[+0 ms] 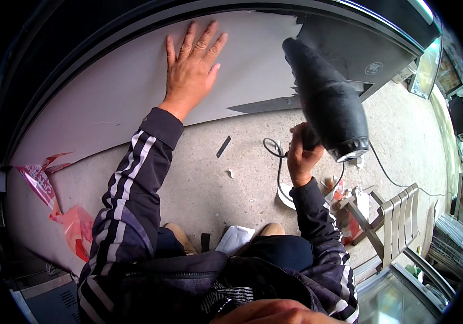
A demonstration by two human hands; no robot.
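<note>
My left hand (191,73) lies flat with fingers spread on a pale grey panel (118,89), the front of a large dark cabinet. In my right hand (302,157) is the handle of a black hair dryer (331,100), its nozzle pointing up and away toward the panel. A dark covering (345,48) with a ragged left edge spans the panel's right part. Below it, a narrow dark strip (269,106) runs along the panel's lower edge. The dryer hides part of the ragged edge.
A power cord (388,181) trails right across the concrete floor (188,167). On the right stands a slatted folding stool (399,216) beside scraps. Red plastic film (75,227) lies at left. A small black strip (224,146) and a white packet (235,239) are on the floor before me.
</note>
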